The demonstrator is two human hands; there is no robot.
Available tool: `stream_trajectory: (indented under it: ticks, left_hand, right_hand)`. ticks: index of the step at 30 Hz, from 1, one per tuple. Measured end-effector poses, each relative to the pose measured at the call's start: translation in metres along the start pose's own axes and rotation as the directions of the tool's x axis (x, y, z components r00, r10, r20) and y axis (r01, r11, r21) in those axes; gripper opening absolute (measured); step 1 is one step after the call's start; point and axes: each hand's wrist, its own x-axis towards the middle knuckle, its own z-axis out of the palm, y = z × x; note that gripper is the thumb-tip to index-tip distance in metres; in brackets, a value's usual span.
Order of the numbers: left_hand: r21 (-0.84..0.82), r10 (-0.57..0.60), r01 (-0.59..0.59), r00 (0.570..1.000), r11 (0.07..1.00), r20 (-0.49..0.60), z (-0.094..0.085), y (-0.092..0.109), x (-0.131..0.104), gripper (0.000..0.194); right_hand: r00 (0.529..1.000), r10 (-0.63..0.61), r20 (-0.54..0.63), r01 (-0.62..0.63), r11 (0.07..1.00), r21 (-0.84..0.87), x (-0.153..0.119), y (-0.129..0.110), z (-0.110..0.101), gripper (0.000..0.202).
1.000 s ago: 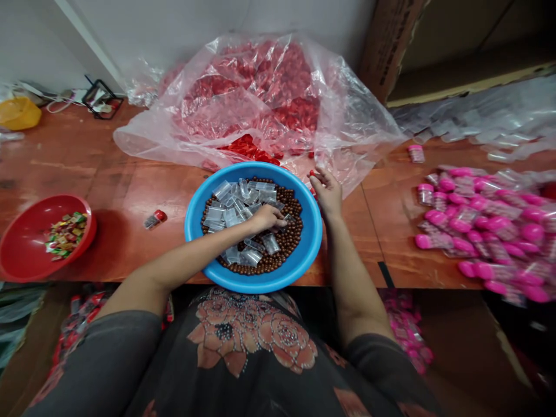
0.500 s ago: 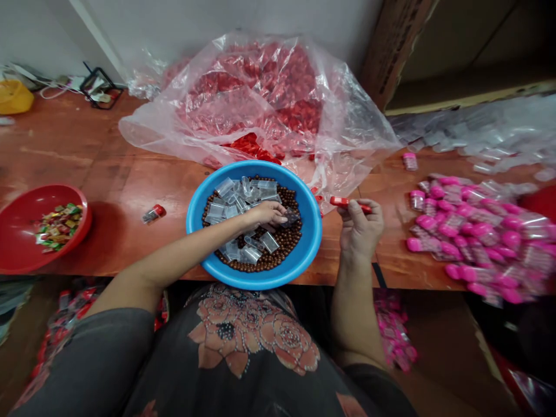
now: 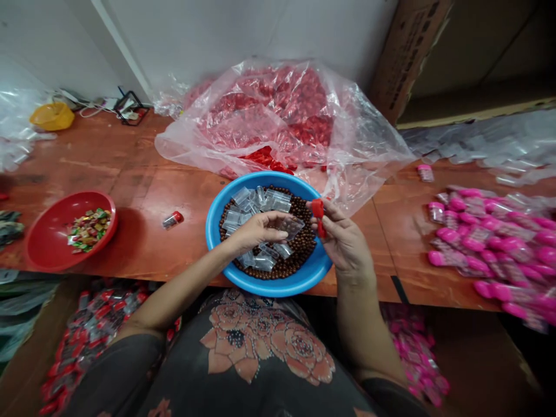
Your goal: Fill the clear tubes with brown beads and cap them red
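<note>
My left hand (image 3: pixel 259 231) is closed on a small clear plastic container (image 3: pixel 293 227), held over the blue basin (image 3: pixel 212 220). In the basin lie brown beads or balls (image 3: pixel 304 246) with several clear containers (image 3: pixel 245 200) on top. At the basin's right rim my right hand (image 3: pixel 347 240) pinches a red plastic cap (image 3: pixel 318 209), a little apart from the container. How the cap's lower part is shaped is partly hidden by the fingers.
Behind the basin a clear bag (image 3: pixel 278 110) holds many red pieces. A red bowl (image 3: pixel 43 243) with wrapped candies stands left, near a red-capped container (image 3: pixel 172 219). Pink-capped containers (image 3: pixel 486 226) are heaped right. Below the table are filled boxes (image 3: pixel 95 330).
My left hand has lifted the clear container up from the beads. My right hand has brought the red cap leftward to the basin rim and turned it. The view has shifted.
</note>
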Motion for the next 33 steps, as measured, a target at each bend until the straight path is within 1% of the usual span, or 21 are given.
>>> stream_trajectory:
  ticks: [2,4,8,11,13,16,18,20,23,26,28,30,32,33]
  left_hand:
    - [0.042,0.021,-0.019,0.999,0.999,-0.042,-0.003,-0.004,-0.004,0.044]
    - [0.075,0.064,-0.059,0.996,0.995,-0.062,-0.004,-0.006,-0.009,0.042]
    - [0.144,0.141,-0.133,0.989,0.981,-0.045,-0.004,-0.006,-0.016,0.041]
    - [0.192,0.165,-0.153,0.985,0.97,-0.053,-0.005,-0.007,-0.019,0.04]
    - [0.227,0.191,-0.172,0.979,0.959,-0.064,-0.005,-0.008,-0.02,0.039]
    - [0.308,0.238,-0.2,0.967,0.93,-0.091,-0.005,-0.007,-0.022,0.037]
    - [0.404,0.273,-0.201,0.953,0.892,-0.129,-0.005,-0.005,-0.025,0.033]
    - [0.502,0.31,-0.192,0.937,0.843,-0.161,-0.005,-0.003,-0.028,0.03]
    - [0.574,0.352,-0.198,0.92,0.794,-0.17,-0.004,-0.004,-0.031,0.029]
    - [0.584,0.383,-0.213,0.905,0.784,-0.185,-0.004,-0.009,-0.033,0.029]
    - [0.587,0.388,-0.203,0.898,0.784,-0.208,-0.003,-0.011,-0.035,0.03]
    - [0.592,0.382,-0.181,0.894,0.786,-0.234,0.0,-0.011,-0.037,0.031]
    - [0.581,0.377,-0.173,0.892,0.795,-0.25,0.002,-0.011,-0.039,0.031]
    - [0.555,0.376,-0.184,0.891,0.811,-0.254,0.003,-0.011,-0.04,0.031]
  right_hand:
    - [0.999,0.031,0.035,-0.03,0.999,-0.022,-0.001,0.001,0.007,0.04]
    - [0.998,0.028,0.051,-0.024,0.997,-0.077,-0.003,0.004,0.013,0.041]
    - [0.998,-0.044,0.038,0.05,0.981,-0.185,-0.011,0.011,0.023,0.04]
    - [0.989,-0.123,0.083,0.144,0.93,-0.339,-0.018,0.011,0.029,0.035]
    - [0.968,-0.202,0.152,0.251,0.842,-0.477,-0.022,0.008,0.032,0.036]
    - [0.91,-0.293,0.294,0.415,0.639,-0.648,-0.026,0.003,0.035,0.043]
    - [0.871,-0.294,0.393,0.491,0.498,-0.715,-0.028,0.001,0.036,0.051]
    - [0.84,-0.271,0.471,0.542,0.38,-0.75,-0.028,0.001,0.035,0.056]
    - [0.806,-0.256,0.533,0.586,0.229,-0.777,-0.026,0.001,0.034,0.06]
    - [0.775,-0.225,0.59,0.619,0.082,-0.781,-0.024,0.002,0.033,0.06]
    - [0.752,-0.208,0.625,0.639,-0.001,-0.769,-0.023,0.004,0.036,0.06]
    - [0.741,-0.236,0.629,0.635,-0.057,-0.77,-0.023,0.008,0.04,0.066]
    - [0.735,-0.301,0.608,0.613,-0.089,-0.785,-0.022,0.014,0.045,0.073]
    - [0.726,-0.336,0.6,0.606,-0.097,-0.789,-0.022,0.017,0.048,0.072]
